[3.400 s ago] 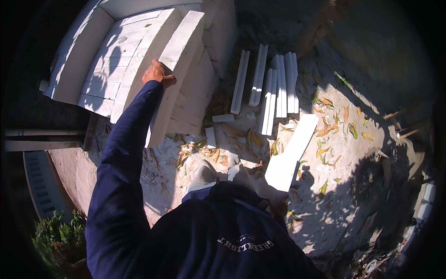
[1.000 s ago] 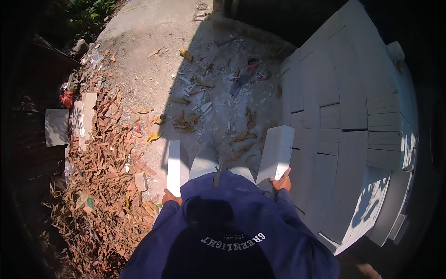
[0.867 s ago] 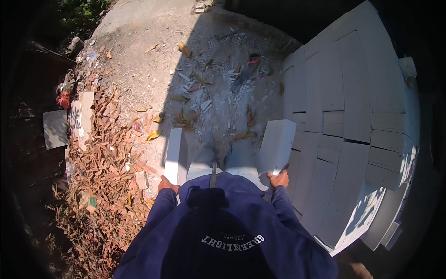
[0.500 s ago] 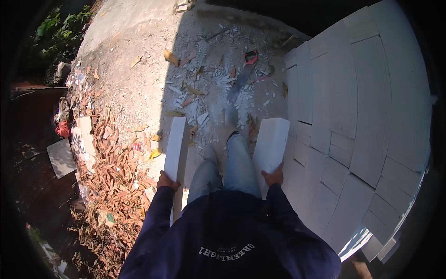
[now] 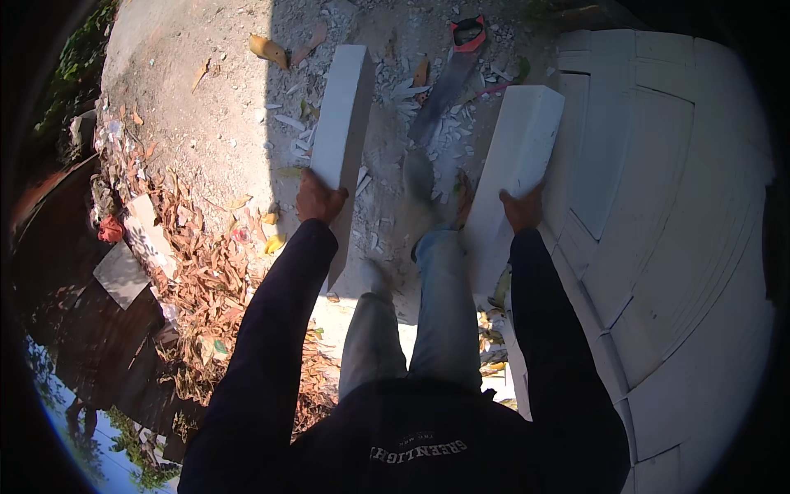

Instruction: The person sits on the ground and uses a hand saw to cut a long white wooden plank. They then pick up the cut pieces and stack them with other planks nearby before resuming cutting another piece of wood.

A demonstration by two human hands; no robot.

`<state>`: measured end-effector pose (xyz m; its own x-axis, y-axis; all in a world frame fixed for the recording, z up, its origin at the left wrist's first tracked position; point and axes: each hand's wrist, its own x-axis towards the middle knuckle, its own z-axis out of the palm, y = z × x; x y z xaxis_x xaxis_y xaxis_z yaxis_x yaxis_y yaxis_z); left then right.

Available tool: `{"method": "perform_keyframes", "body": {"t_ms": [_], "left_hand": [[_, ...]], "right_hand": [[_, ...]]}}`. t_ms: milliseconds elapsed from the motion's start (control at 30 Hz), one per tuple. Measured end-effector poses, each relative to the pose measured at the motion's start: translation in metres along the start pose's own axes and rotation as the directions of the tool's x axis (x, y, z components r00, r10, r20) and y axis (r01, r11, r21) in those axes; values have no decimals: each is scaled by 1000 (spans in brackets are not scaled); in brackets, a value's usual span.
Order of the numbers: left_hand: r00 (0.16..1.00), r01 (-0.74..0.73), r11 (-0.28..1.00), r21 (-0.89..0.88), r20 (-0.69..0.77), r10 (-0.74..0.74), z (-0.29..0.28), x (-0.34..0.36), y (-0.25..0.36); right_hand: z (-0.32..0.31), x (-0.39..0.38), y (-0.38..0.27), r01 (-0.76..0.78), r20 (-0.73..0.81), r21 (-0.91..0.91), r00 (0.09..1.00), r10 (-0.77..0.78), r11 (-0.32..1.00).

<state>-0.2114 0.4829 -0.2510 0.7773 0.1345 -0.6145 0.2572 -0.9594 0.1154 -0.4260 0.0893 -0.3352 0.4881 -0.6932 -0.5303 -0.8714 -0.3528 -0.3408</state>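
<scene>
A long white building block [image 5: 336,123] is in my left hand [image 5: 321,198], which grips it from above with the thumb over its top edge. Another white building block [image 5: 520,136] is held by my right hand [image 5: 522,208], fingers round its outer side. Both blocks point away from me and hang above the ground on either side of my legs. Between their far ends a hand saw [image 5: 444,90] with a red and black handle lies on the ground.
A tall stack of white blocks [image 5: 650,189] fills the right side, close to my right arm. Dry leaves [image 5: 206,280] are heaped at the left, near a pale flat slab [image 5: 122,274]. White chips [image 5: 290,122] litter the dusty ground beyond my feet.
Both hands have moved forward, away from my body, carrying their blocks. My arms are stretched further out. The saw and the stack appear nearer, and one foot is still forward of the other.
</scene>
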Motion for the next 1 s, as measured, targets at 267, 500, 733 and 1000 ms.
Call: {"method": "perform_keyframes", "body": {"t_ms": [267,500,733,1000], "left_hand": [[999,-16,998,-67,-50,13,90,117,81],[994,98,987,-124,-25,-102,179,121,73],[998,69,981,-183,-4,-71,203,128,30],[961,193,935,-299,249,-118,172,161,5]], "right_hand": [[61,110,-34,-66,-77,0,995,66,998],[91,123,-43,-84,-145,-152,987,62,985],[95,123,-52,-124,-76,-42,990,121,991],[76,117,-56,-179,-8,-63,984,178,982]]}}
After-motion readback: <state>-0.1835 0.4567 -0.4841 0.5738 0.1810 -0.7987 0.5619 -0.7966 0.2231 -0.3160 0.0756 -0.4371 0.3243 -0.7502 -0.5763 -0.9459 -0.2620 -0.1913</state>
